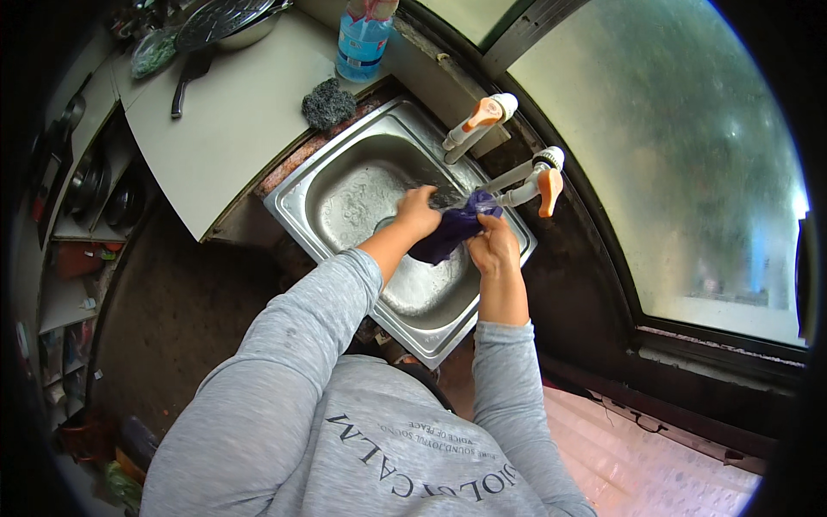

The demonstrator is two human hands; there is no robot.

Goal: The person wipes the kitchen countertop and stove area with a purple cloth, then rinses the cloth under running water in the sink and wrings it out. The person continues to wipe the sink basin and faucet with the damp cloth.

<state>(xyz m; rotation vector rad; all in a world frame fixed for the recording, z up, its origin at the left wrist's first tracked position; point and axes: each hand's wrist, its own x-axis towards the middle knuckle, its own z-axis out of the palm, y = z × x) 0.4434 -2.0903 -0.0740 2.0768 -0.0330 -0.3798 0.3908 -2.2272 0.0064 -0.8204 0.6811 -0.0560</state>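
A dark purple cloth (446,234) hangs over the stainless steel sink (342,187), bunched up at its upper end. My right hand (494,245) grips this upper end, close under the spout of the nearer tap (524,192) with an orange lever. Water runs from the spout onto the cloth and splashes leftward. At the cloth's left side is my left hand (418,212), its fingers curled over the basin; whether it grips the cloth cannot be made out. The second orange-levered tap (481,119) stands farther back along the sink's rim.
A dark scouring pad (328,105) lies on the counter (226,136) beside the sink. Behind it stands a bottle of blue liquid (363,48). Farther left are a knife (187,81), a pan and a bag of greens (155,55). A framed window (665,129) borders the right side.
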